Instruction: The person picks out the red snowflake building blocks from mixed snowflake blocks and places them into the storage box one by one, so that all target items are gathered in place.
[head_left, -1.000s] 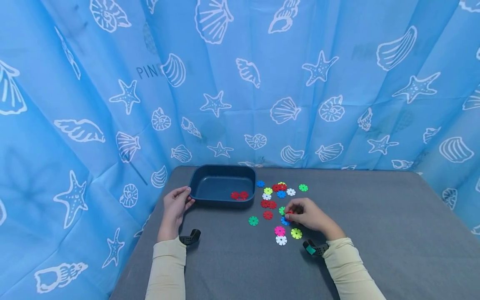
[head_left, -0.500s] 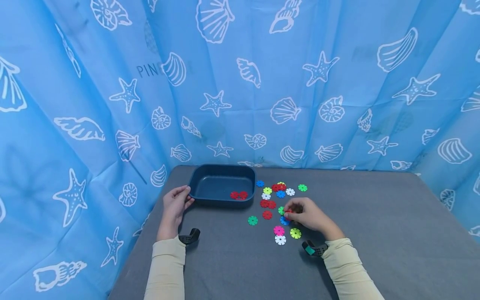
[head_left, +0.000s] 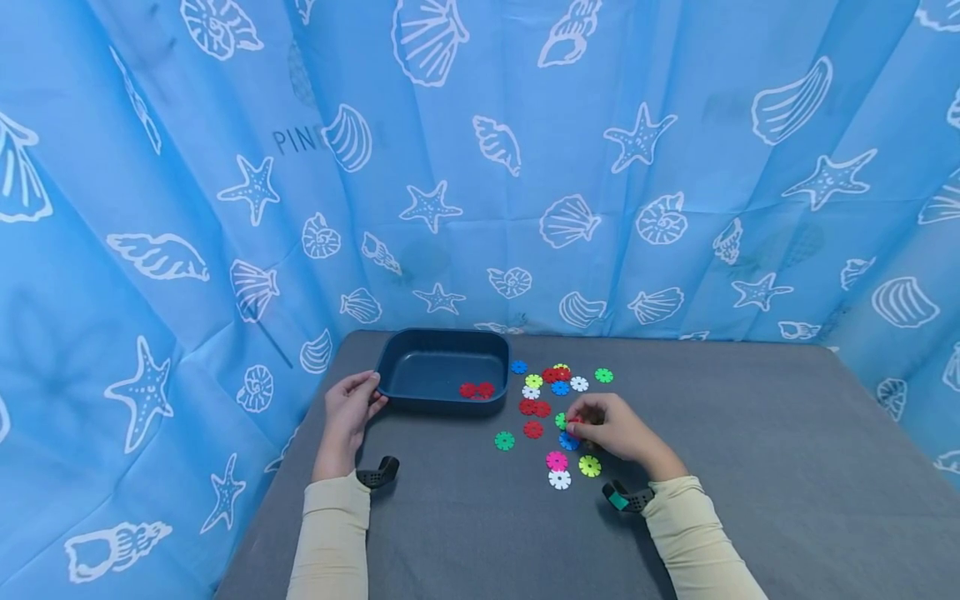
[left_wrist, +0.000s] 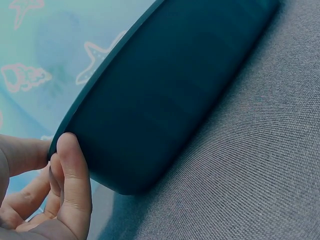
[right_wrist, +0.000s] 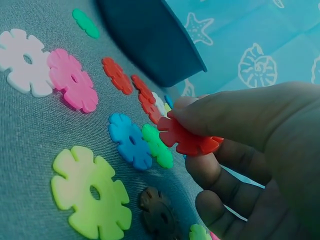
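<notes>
My left hand (head_left: 349, 412) pinches the near left corner of a dark blue rectangular tub (head_left: 438, 407), thumb at the rim and fingertips against its outer wall. Inside the tub lie a few red notched discs (head_left: 468, 390). With thumb and fingers, my right hand (head_left: 617, 427) pinches a red flower-shaped notched disc (right_wrist: 185, 141), raised over the scattered ones. Below it in the right wrist view are a blue disc (right_wrist: 129, 142), a green disc (right_wrist: 158, 148), a dark brown disc (right_wrist: 158, 216) and a yellow-green disc (right_wrist: 90, 195). The curled fingers partly cover the held disc.
More discs lie on the grey cloth right of the tub: a pink disc (head_left: 557, 461) overlapping a white disc (head_left: 559, 480), a dark green disc (head_left: 504, 441) and several red ones. A blue shell-patterned curtain (head_left: 480, 208) hangs behind the table.
</notes>
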